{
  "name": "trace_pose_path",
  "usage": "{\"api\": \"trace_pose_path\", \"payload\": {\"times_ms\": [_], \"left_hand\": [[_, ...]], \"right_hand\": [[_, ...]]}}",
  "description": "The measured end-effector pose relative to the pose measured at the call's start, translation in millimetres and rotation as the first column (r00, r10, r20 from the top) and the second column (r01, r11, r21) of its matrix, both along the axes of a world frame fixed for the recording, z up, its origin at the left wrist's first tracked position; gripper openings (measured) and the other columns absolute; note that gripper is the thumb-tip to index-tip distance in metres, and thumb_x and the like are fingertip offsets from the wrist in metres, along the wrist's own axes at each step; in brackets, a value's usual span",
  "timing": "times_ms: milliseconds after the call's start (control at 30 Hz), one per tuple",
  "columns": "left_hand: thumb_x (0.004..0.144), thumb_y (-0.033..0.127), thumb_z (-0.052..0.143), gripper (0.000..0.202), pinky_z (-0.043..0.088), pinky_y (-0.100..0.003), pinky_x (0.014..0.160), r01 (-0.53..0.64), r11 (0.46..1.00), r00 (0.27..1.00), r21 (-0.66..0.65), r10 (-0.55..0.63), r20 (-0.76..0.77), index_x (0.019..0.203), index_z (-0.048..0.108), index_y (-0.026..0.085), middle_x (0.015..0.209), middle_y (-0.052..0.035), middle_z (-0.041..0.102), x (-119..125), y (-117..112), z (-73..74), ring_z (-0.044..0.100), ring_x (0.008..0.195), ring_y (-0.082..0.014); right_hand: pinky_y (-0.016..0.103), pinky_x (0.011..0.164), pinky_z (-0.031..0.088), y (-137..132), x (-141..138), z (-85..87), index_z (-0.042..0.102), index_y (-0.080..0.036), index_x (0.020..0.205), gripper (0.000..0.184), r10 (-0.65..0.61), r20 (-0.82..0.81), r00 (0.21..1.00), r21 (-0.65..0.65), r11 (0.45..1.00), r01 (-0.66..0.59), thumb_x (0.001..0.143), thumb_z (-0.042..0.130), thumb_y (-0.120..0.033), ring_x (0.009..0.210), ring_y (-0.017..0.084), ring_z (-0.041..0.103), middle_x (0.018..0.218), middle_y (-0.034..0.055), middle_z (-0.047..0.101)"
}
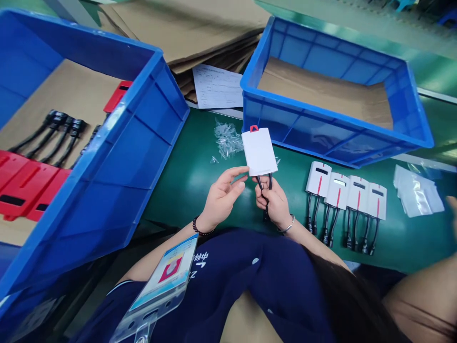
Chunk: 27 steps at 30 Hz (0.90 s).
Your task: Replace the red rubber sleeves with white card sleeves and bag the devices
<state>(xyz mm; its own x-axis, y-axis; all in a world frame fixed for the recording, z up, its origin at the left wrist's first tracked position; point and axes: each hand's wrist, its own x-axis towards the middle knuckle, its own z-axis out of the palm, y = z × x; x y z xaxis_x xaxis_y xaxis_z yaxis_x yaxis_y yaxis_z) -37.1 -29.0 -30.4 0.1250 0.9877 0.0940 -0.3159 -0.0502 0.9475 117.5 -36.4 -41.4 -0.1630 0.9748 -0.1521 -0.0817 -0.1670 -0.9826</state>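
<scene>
A flat white device (260, 151) with a red loop on its top edge stands upright in front of me, two black cables hanging from its bottom. My right hand (274, 202) is closed around those cables just under the casing. Beside the lower left corner, my left hand (224, 195) has its thumb and fingers apart; its index fingertip reaches that corner, though I cannot tell if it presses on it. To the right lie several similar white devices (338, 190) in a row, each with a dark window, a red stripe and black cables.
Small clear plastic pieces (226, 139) lie behind my hands. A blue crate (335, 128) lined with cardboard stands at the back right; another blue crate (157, 119) at left holds red devices (21, 183). Clear bags (417, 193) lie at right, near another person's arm (428, 290). Cardboard sheets (200, 28) and a paper (217, 88) are behind.
</scene>
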Motion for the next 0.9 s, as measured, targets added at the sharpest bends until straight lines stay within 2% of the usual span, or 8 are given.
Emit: {"api": "trace_pose_path", "payload": {"times_ms": [67, 133, 200, 267, 367, 533, 733, 900], "left_hand": [[0.085, 0.032, 0.071, 0.039, 0.043, -0.041, 0.110, 0.057, 0.998, 0.998, -0.033, -0.056, 0.023, 0.122, 0.064, 0.024, 0.133, -0.0085, 0.060, 7, 3, -1.6, 0.053, 0.128, -0.0249], [0.081, 0.033, 0.075, 0.050, 0.043, -0.040, 0.110, 0.098, 0.993, 0.994, -0.065, -0.095, 0.047, 0.128, 0.058, 0.025, 0.136, -0.0086, 0.056, 19, 9, -4.5, 0.053, 0.128, -0.0248], [0.078, 0.033, 0.078, 0.055, 0.045, -0.038, 0.106, 0.105, 0.989, 0.993, -0.106, -0.099, 0.064, 0.127, 0.055, 0.024, 0.133, -0.0088, 0.057, 36, 16, -8.2, 0.057, 0.120, -0.0234], [0.078, 0.035, 0.077, 0.052, 0.048, -0.037, 0.100, 0.152, 0.971, 0.986, -0.182, -0.136, 0.095, 0.124, 0.055, 0.022, 0.128, -0.0090, 0.059, 54, 23, -12.6, 0.060, 0.113, -0.0220], [0.082, 0.036, 0.070, 0.047, 0.051, -0.038, 0.094, 0.332, 0.895, 0.943, -0.297, -0.309, 0.122, 0.122, 0.054, 0.019, 0.122, -0.0105, 0.063, 82, 32, -22.0, 0.062, 0.105, -0.0220], [0.092, 0.027, 0.049, 0.034, 0.053, -0.034, 0.087, 0.502, 0.836, 0.830, -0.223, -0.538, -0.148, 0.123, 0.052, 0.014, 0.115, -0.0137, 0.067, 118, 42, -40.6, 0.066, 0.099, -0.0204], [0.081, 0.026, 0.067, 0.020, 0.054, -0.035, 0.074, 0.530, 0.838, 0.628, -0.131, -0.492, -0.603, 0.093, 0.066, 0.011, 0.074, -0.0085, 0.070, 133, 60, -37.1, 0.068, 0.072, -0.0225], [0.073, 0.021, 0.078, 0.020, 0.055, -0.040, 0.077, 0.597, 0.792, 0.330, -0.132, -0.392, -0.859, 0.063, 0.064, 0.010, 0.081, -0.0198, 0.072, 134, 77, -12.2, 0.070, 0.089, -0.0347]], "right_hand": [[0.029, 0.051, 0.043, -5, 5, 1.3, 0.049, -0.019, 0.108, 0.030, -0.036, 0.354, 0.934, 0.138, 0.990, -0.014, 0.081, 0.038, -0.027, 0.053, 0.014, 0.046, 0.077, 0.0024, 0.056], [0.036, 0.066, 0.052, -12, 12, 5.0, 0.051, -0.014, 0.114, 0.033, -0.086, 0.693, 0.715, 0.227, 0.968, -0.103, 0.087, 0.037, -0.026, 0.073, 0.022, 0.060, 0.090, 0.0112, 0.063], [0.041, 0.074, 0.054, -21, 22, 9.3, 0.049, -0.009, 0.124, 0.040, -0.125, 0.863, 0.490, 0.237, 0.956, -0.173, 0.090, 0.035, -0.025, 0.091, 0.029, 0.064, 0.103, 0.0181, 0.064], [0.041, 0.074, 0.055, -31, 33, 11.9, 0.045, -0.006, 0.132, 0.045, -0.159, 0.916, 0.369, 0.234, 0.957, -0.169, 0.092, 0.036, -0.026, 0.096, 0.031, 0.065, 0.108, 0.0200, 0.064], [0.040, 0.072, 0.056, -44, 54, 11.4, 0.045, -0.006, 0.132, 0.047, -0.185, 0.933, 0.310, 0.219, 0.972, -0.080, 0.093, 0.046, -0.033, 0.091, 0.029, 0.067, 0.104, 0.0172, 0.067], [0.035, 0.065, 0.052, -55, 80, 5.7, 0.052, -0.009, 0.126, 0.043, -0.135, 0.964, 0.230, 0.124, 0.990, 0.059, 0.093, 0.052, -0.035, 0.083, 0.028, 0.070, 0.099, 0.0137, 0.070], [0.037, 0.058, 0.050, -63, 95, 1.3, 0.057, -0.011, 0.114, 0.043, -0.093, 0.988, 0.123, 0.089, 0.995, 0.038, 0.094, 0.047, -0.047, 0.071, 0.031, 0.072, 0.091, 0.0150, 0.073], [0.044, 0.062, 0.054, -53, 117, -1.0, 0.053, -0.024, 0.096, 0.048, 0.155, 0.971, 0.181, -0.174, 0.980, 0.095, 0.086, 0.036, -0.068, 0.073, 0.034, 0.073, 0.084, 0.0083, 0.073]]}}
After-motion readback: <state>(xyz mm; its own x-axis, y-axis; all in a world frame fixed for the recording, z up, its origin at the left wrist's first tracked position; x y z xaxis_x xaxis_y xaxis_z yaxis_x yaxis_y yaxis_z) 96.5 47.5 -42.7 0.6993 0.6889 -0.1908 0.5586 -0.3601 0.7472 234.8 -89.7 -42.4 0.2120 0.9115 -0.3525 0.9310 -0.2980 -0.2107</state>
